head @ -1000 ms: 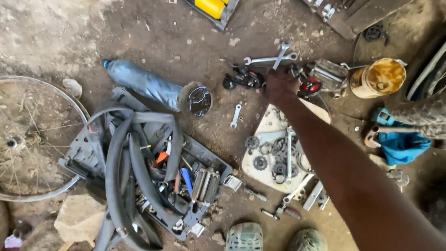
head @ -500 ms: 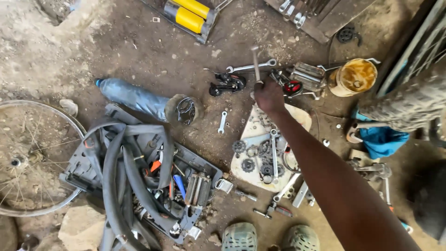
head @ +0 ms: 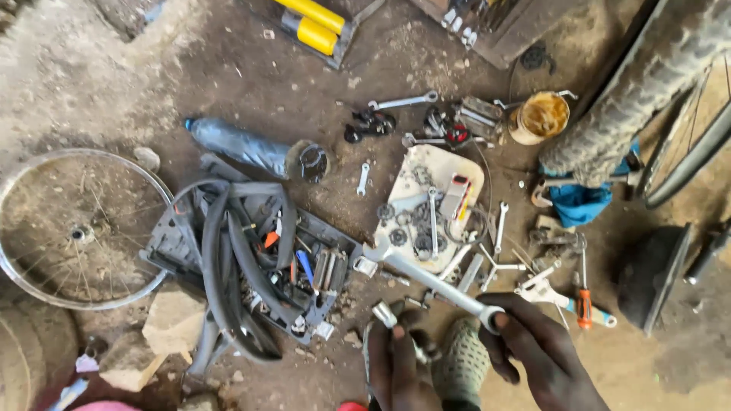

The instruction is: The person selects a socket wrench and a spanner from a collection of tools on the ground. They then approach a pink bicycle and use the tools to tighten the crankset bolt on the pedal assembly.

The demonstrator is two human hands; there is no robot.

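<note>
My right hand (head: 533,354) at the bottom edge grips one end of a long silver combination spanner (head: 430,280), whose open jaw points up and left over the edge of the white board (head: 449,167). My left hand (head: 400,361), just left of it, holds a small shiny metal part (head: 384,313) with a thin curved wire beside it. Below both hands a green knitted shoe (head: 461,365) shows. On the white board lie several sprockets, a spanner and a small red and white box (head: 455,196).
A black tray (head: 335,243) with rubber inner tubes (head: 228,251) and small tools lies left of centre. A bare spoked wheel (head: 72,228) is at far left. A cut plastic bottle (head: 251,150), loose spanners, a grease tub (head: 539,116), a blue cloth (head: 579,202), a knobby tyre (head: 647,84) and yellow pumps (head: 312,23) surround them.
My right arm has pulled back from the far parts by the grease tub to the near edge, now with the long spanner in hand. My left hand has come into view.
</note>
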